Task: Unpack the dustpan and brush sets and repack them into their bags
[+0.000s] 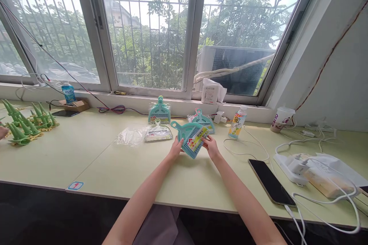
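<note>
Between both hands, above the table, is a teal mini dustpan and brush set (188, 138) with a printed label card (198, 138), tilted with its handle to the upper left. My left hand (176, 148) is closed on its left edge. On the right side, my right hand (211, 146) grips it near the card. Behind it lies another teal set (209, 121) in clear wrap, partly hidden. A white dustpan set (158, 132) is just left of it, and a further teal set (159, 113) stands near the sill.
Crumpled clear plastic (130, 136) lies left of the sets. To the right are a drink bottle (237, 122), a phone (271, 181) on a cable, a power strip (291, 170) and a cup (282, 119). Green cone-shaped pieces (23, 128) stand far left, near another person's hand (3, 132).
</note>
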Tool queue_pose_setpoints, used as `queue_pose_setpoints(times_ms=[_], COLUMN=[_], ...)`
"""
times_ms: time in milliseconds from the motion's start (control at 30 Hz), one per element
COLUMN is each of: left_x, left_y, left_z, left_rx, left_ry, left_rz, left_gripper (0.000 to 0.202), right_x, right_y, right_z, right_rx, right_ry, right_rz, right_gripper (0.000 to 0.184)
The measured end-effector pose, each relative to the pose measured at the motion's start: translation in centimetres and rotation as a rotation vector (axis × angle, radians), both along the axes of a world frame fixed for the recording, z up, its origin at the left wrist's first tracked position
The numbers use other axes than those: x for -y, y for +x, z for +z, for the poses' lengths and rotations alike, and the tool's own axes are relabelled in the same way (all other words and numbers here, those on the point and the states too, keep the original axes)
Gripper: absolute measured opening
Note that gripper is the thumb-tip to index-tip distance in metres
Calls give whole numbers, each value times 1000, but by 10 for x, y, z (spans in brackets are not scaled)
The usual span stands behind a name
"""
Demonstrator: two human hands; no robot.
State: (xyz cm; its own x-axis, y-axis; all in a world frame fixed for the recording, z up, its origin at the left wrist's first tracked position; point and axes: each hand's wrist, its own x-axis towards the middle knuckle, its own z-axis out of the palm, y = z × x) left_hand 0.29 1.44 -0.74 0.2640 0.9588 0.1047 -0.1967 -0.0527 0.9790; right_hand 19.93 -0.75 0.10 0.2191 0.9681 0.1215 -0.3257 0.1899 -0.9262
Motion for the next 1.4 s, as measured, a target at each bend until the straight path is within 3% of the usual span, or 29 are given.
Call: queue_pose_setpoints(times_ms=[133, 300, 367, 467, 533, 633, 733, 867, 1000, 1133, 1400], left_x=[-15, -24, -25, -26, -24, -21, -16, -11, -5, 1, 3], left_y=[-13, -25, -26, -22, -18, -11, -9, -8, -6, -4, -2], left_z=[-2, -2, -5, -11, -14, -17, -16, -10, -6, -4, 5], left_rx=[-26, -180, -262, -354, -390, -423, -438, -480, -529, -530, -388], left_ry=[127, 93, 62, 78, 129, 218, 259, 319, 411, 445, 421], left_rz=[257, 430, 468, 436, 347, 213, 187, 208, 166, 112, -20], left_gripper=[33, 37, 39, 41, 41, 42, 43, 43, 42, 43, 45], right_x=[-1, -3, -4, -4, -3, 1, 8, 18, 22, 18, 7], right_y=[-7, 9, 22, 36, 34, 13, -16, -36, -40, -39, -31], right_z=[-1, -2, -1, -1, -2, 0, 4, 6, 1, -2, -3], right_rx=[225, 520, 447, 169, 37, 110, 525, 1196, 1519, 1542, 1186], right_ry=[-101, -187, -182, -147, -150, -217, -104, 114, 193, 228, 112], right_rz=[35, -137, -322, -659, -729, -557, -401, -372, -391, -422, -427], right_gripper=[29, 33, 37, 54, 64, 62, 45, 32, 28, 32, 35])
